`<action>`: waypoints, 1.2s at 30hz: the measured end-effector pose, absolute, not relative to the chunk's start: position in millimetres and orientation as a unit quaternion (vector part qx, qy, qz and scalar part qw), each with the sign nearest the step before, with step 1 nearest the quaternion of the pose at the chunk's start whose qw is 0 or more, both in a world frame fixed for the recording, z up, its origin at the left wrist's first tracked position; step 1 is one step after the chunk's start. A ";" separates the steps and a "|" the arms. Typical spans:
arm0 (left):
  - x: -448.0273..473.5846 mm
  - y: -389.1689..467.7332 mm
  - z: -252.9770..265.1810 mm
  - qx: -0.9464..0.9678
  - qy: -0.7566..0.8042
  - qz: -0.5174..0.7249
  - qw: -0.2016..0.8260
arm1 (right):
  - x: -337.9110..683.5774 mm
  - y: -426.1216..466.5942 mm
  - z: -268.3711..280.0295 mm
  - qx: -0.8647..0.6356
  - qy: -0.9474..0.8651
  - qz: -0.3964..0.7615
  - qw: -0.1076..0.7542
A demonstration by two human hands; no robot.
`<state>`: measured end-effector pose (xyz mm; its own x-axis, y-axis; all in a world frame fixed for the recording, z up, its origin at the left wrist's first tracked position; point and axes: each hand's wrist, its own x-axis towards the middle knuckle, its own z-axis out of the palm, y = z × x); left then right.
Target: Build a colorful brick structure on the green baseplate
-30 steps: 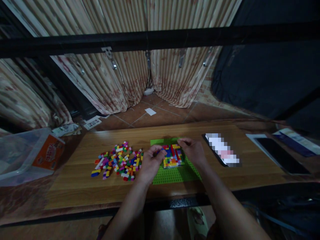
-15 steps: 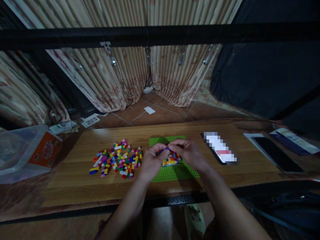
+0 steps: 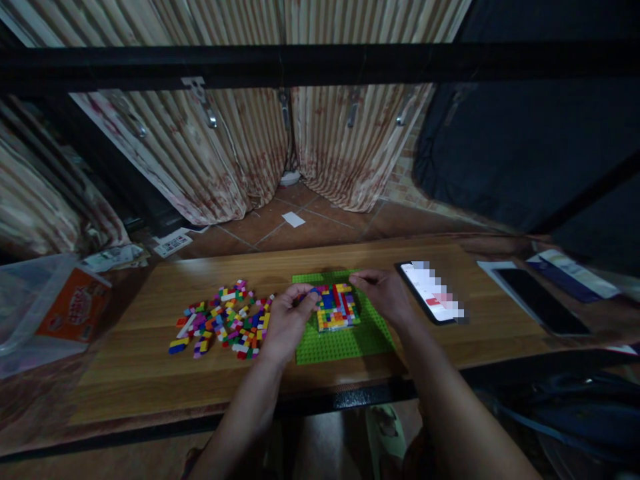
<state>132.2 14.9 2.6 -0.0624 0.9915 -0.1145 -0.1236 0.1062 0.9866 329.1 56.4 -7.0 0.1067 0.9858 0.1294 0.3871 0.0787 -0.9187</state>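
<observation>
A block of many-coloured toy bricks (image 3: pixel 336 308) stands on the green studded baseplate (image 3: pixel 330 350). At its left side is my left hand (image 3: pixel 290 317), thumb and forefinger closed on a small blue brick (image 3: pixel 315 291) by the block's upper left corner. My right hand (image 3: pixel 385 293) hovers over the plate's right part, a little apart from the block. Its fingertips are pinched together, and anything between them is too small to make out. Left of my left hand lies a pile of loose bricks (image 3: pixel 230 320) in mixed colours.
A phone (image 3: pixel 433 297) with a lit screen lies right of the baseplate on the wooden table (image 3: pixel 175 393). Beyond the right end are a dark flat slab (image 3: pixel 543 300) and a blue-and-white packet (image 3: pixel 573 273). A clear plastic tub (image 3: pixel 37 287) with an orange label stands at the left.
My hands have moved apart, the right one drawing away to the right, so the top of the brick block now shows. The whole view has shifted slightly.
</observation>
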 end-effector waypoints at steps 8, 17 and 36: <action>130.0 14.1 5.9 0.418 0.520 0.519 0.535 | 327.4 62.5 -17.0 -0.591 -0.616 0.345 0.391; 130.4 13.0 8.7 0.400 0.528 0.522 0.538 | 325.6 60.9 -14.1 -0.603 -0.599 0.365 0.379; 131.7 13.0 -3.6 0.423 0.523 0.505 0.541 | 314.3 64.0 -19.6 -0.625 -0.402 0.513 0.429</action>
<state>131.7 13.0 -3.6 -0.0564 0.9886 -0.1400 -0.1042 0.1336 0.9855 314.3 64.0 -19.6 0.1510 0.9431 -0.2962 0.0620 -0.3081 -0.9493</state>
